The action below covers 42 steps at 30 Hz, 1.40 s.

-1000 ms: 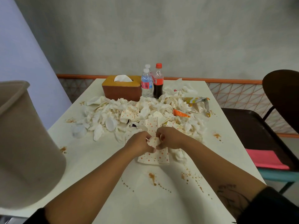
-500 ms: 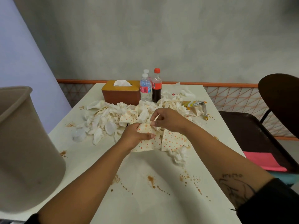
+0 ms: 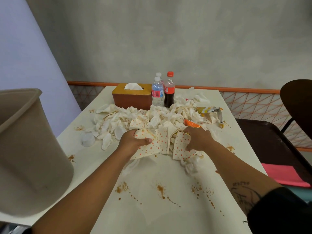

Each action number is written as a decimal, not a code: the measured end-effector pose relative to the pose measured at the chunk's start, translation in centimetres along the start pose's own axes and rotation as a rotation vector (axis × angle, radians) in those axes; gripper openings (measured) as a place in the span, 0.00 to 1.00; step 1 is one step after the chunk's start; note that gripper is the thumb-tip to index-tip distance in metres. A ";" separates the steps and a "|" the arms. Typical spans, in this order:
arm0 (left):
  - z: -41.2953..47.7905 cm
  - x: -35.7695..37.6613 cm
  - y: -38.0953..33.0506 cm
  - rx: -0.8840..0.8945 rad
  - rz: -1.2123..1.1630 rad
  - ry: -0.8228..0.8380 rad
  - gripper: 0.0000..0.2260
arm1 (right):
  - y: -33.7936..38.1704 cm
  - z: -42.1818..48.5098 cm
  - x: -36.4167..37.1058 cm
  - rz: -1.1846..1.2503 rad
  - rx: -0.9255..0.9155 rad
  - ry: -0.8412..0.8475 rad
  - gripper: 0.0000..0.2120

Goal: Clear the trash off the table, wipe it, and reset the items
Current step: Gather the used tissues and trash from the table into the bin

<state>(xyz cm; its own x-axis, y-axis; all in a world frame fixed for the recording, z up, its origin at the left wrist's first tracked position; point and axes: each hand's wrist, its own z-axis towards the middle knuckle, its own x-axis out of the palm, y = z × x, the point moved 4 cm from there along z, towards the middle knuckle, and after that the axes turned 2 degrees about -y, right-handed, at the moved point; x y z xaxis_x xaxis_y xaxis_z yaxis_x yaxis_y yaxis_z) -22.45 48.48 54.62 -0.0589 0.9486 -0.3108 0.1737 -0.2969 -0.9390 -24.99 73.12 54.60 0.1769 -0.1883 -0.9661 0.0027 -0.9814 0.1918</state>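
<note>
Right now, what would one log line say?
phase: clearing | left hand: grips dotted wrapper | right hand: rests on second wrapper | table: stained

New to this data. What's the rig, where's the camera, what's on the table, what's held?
No robot: a person works bare-handed, and the only camera sits on their head, looking down at the hands. The white table holds a pile of crumpled tissues, brown sauce stains, a tissue box, a water bottle and a cola bottle. A beige bin is at the left. The left hand grips a crumpled dotted wrapper; the right hand rests with spread fingers on a second dotted wrapper.
</note>
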 end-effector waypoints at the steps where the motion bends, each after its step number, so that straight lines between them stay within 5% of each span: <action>1: 0.1 -0.1 0.1 -0.003 -0.002 -0.004 0.27 | 0.0 0.0 0.0 0.000 -0.006 0.002 0.37; 9: 0.4 -0.2 0.6 -0.027 -0.009 -0.018 0.28 | 0.1 0.4 -0.2 0.029 0.002 0.042 0.34; 17: 1.1 -0.6 0.8 -0.044 -0.039 -0.058 0.27 | 0.8 0.0 -4.1 0.325 -0.068 0.034 0.06; 20: 1.0 -0.3 0.5 -0.046 -0.079 -0.051 0.29 | 1.8 -0.7 -6.3 0.516 -0.066 -0.020 0.15; 24: 0.7 -0.1 -0.3 -0.021 -0.068 -0.051 0.25 | 4.7 -1.3 -7.2 0.695 -0.125 0.036 0.13; 28: 0.4 -0.4 -1.0 -0.020 -0.048 -0.064 0.26 | 7.8 -1.4 -6.3 0.641 -0.180 0.097 0.17; 33: -0.1 -1.5 -0.7 -0.125 -0.151 -0.043 0.33 | 9.9 -1.1 -5.5 0.612 -0.186 0.113 0.11; 38: -0.7 -1.8 0.1 -0.262 -0.504 0.081 0.30 | 11.3 -0.7 -4.2 0.630 -0.173 0.156 0.09; 42: -1.2 -2.5 -0.4 -0.168 -0.509 0.161 0.22 | 12.5 -0.5 -3.3 0.643 -0.197 0.144 0.14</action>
<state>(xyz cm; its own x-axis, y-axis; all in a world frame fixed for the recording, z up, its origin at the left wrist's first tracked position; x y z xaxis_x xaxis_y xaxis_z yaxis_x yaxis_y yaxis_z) -21.20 46.36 55.93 -0.0277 0.9764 0.2144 0.3175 0.2120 -0.9243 -25.03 61.50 60.32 0.3325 -0.7108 -0.6198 0.0296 -0.6490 0.7602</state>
